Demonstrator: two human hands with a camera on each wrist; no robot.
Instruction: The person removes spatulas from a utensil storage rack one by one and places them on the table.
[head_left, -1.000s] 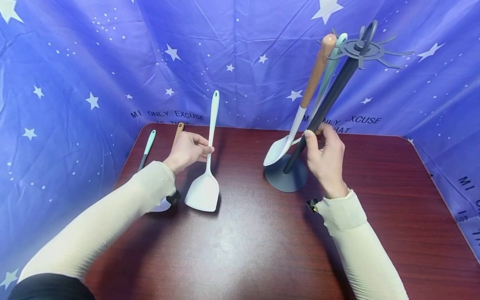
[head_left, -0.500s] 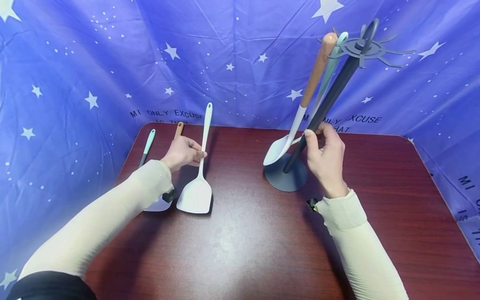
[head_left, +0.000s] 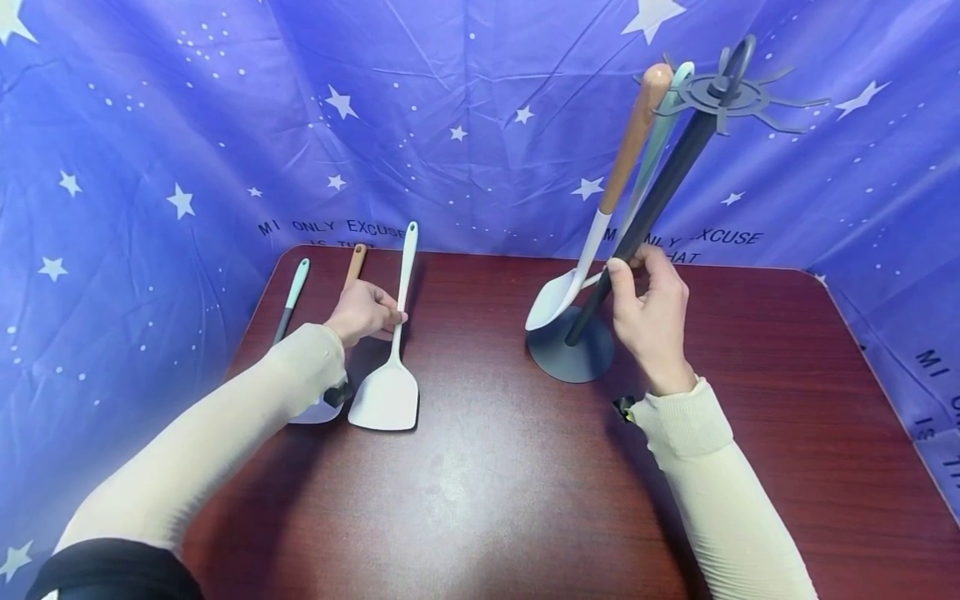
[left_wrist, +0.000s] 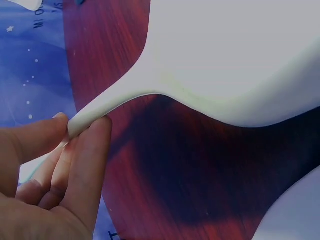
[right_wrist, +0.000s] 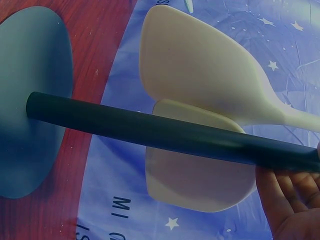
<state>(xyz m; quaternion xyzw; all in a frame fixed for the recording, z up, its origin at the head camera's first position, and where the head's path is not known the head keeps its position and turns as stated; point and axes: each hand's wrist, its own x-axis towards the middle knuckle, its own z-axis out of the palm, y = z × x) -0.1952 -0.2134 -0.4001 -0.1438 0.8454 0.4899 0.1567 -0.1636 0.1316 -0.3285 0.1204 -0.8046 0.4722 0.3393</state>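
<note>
My left hand pinches the thin handle of a white spatula between thumb and fingers. The blade is low on the dark red table, and the handle slopes up and away. The left wrist view shows the left hand on the handle, with the spatula blade above the wood. My right hand grips the dark pole of a utensil stand, which tilts over its round base. A wood-handled white spoon hangs from it. The right wrist view shows the pole, the spoon and a second white blade.
A teal-handled utensil and a wood-handled one lie at the table's far left, partly under my left sleeve. A teal-handled utensil also hangs on the stand. Blue star-printed cloth closes in the back and both sides.
My left hand has moved the white spatula left and lowered it, so its handle tilts lower. The right hand and the stand have stayed put.
</note>
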